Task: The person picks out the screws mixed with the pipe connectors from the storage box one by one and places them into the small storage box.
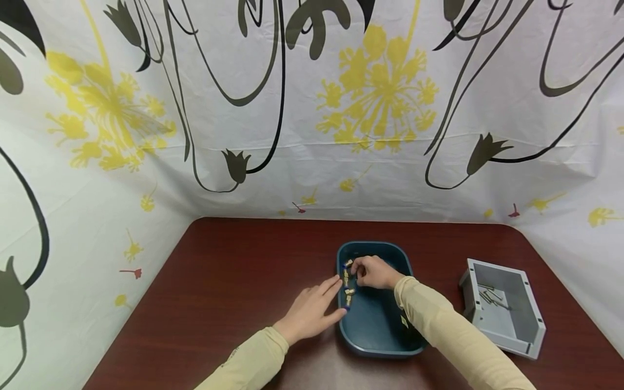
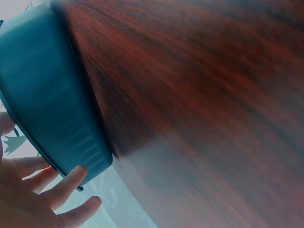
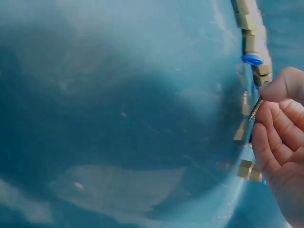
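Note:
A blue tray (image 1: 377,327) stands on the table. Along its left inner wall lies a row of brass fittings with blue rings (image 1: 348,291). My right hand (image 1: 372,272) is inside the tray beside this row, pinching a small threaded screw (image 3: 256,109) between thumb and index finger, as the right wrist view shows. One more brass fitting (image 3: 249,171) lies apart in that view. With fingers extended, my left hand (image 1: 314,310) touches the tray's left rim; the left wrist view shows its fingers (image 2: 64,187) along the outer wall.
To the right of the tray stands a grey open box (image 1: 518,281) with several long screws (image 1: 492,297) inside. The dark red wooden table (image 1: 253,271) is bordered by a patterned white cloth (image 1: 302,130). Something small and pale (image 1: 404,321) shows by the right sleeve.

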Demonstrator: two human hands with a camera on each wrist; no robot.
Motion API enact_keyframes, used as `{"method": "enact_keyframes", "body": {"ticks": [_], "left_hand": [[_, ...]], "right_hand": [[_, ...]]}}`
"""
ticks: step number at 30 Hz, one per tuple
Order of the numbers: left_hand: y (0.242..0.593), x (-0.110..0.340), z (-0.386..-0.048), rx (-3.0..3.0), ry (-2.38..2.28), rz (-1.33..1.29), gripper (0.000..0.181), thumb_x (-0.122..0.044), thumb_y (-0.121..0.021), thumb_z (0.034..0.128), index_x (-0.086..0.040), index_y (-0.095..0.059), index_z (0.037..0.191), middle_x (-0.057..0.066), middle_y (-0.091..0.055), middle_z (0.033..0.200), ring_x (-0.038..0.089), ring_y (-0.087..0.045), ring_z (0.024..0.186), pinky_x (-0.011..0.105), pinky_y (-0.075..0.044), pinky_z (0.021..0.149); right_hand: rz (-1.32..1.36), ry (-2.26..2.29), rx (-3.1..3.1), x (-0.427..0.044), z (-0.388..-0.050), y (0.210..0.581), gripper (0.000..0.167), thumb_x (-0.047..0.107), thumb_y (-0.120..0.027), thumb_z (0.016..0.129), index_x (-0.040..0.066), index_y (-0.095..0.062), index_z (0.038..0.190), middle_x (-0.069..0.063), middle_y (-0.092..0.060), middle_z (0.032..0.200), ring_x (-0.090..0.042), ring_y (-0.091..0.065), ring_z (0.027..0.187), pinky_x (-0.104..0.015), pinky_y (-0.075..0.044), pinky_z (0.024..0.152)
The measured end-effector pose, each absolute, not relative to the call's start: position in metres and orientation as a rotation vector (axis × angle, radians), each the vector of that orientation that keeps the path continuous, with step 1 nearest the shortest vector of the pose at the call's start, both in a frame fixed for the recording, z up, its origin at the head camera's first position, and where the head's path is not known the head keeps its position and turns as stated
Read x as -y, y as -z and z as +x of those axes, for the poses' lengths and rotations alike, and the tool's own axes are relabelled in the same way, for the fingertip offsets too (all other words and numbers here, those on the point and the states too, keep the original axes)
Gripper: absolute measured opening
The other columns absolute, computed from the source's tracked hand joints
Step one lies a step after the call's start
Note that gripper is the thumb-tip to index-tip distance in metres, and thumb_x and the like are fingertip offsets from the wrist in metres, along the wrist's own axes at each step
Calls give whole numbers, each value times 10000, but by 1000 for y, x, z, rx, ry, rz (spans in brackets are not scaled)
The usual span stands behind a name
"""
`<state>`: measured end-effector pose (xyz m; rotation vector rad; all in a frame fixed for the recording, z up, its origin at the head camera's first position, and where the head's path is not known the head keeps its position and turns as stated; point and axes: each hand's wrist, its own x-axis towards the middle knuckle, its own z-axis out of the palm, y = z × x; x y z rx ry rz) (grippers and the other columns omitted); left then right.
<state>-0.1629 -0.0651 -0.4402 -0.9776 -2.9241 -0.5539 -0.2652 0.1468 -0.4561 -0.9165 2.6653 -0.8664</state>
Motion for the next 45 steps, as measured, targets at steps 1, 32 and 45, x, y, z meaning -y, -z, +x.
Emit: {"method": "enact_keyframes", "body": {"ticks": [1,32,45], "left_hand": [[440,65,-163,2924,554,-976,607,-444,-427,898,-92,-308,1379,21,-267,1408,186,-405,1163,430,-358,876],[441,65,-162,2913,537,-965,611,-437,-452,889,-78,-329,1368,38,-290,1398,192,-407,1164,430,-357,885],[441,65,-162,2915,528,-973,626,-480,-398,896,-86,-316,1375,30,-274,1407,184,-389,1181,424,-345,898]], "right_hand": [[-911,886,-2661,-147,-265,454,185,-14,-604,715,52,-602,888,49,-523,642,-89,-467,520,-252,-401,491],[-950,949,-2702,-178,-261,383,165,11,-593,774,82,-575,922,24,-522,687,-122,-485,588,-287,-427,563],[-918,888,-2773,-205,-256,369,166,11,-586,779,101,-571,917,32,-512,708,-130,-470,620,-291,-398,575]]}}
